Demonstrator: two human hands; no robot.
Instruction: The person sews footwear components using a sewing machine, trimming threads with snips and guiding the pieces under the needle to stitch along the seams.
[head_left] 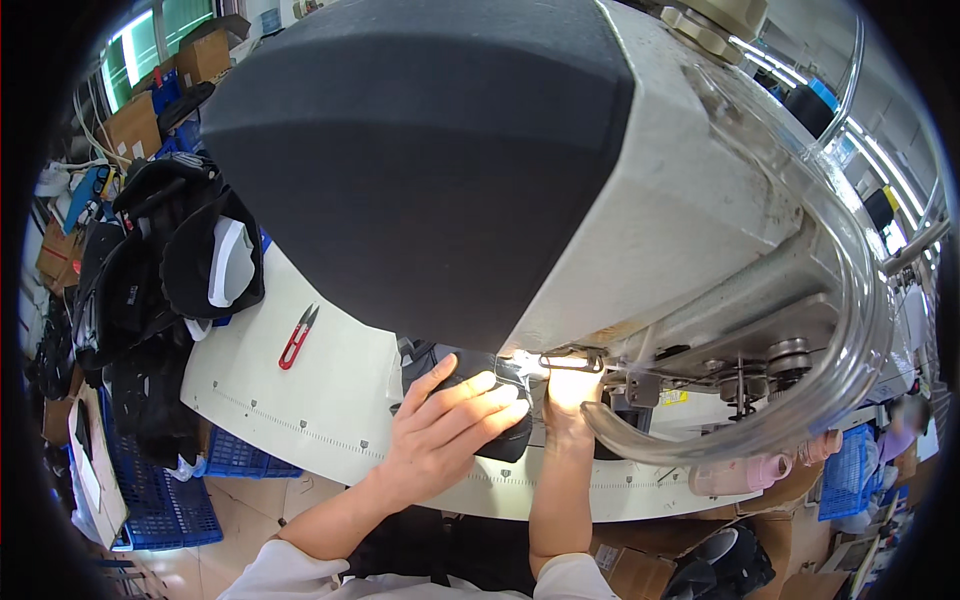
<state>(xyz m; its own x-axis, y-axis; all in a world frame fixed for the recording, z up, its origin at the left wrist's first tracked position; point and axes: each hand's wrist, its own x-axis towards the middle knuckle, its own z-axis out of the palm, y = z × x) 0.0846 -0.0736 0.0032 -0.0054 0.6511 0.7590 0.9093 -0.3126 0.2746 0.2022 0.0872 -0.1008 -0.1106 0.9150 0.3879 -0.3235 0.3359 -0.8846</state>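
A large sewing machine (pixel 420 150) with a black and pale-grey head fills the upper middle and hides much of the work area. My left hand (pixel 445 425) lies with its fingers stretched out on a dark fabric piece (pixel 510 440) under the machine head. Its fingertips point toward the needle area. My right hand (pixel 572 395) reaches up beside the lit needle area, right of the fabric. Glare and the machine's parts hide its fingers, so whether it grips anything does not show. Red-handled thread snips (pixel 293 345) rest on the white table to the left.
Dark padded pieces (pixel 150 280) pile up left of the white table (pixel 240 370). Blue crates (pixel 170 500) stand below them. A clear hose (pixel 700 445) curves around the machine's right side. A pink bottle (pixel 735 475) lies at the table's right front edge, above a cardboard box (pixel 635 575).
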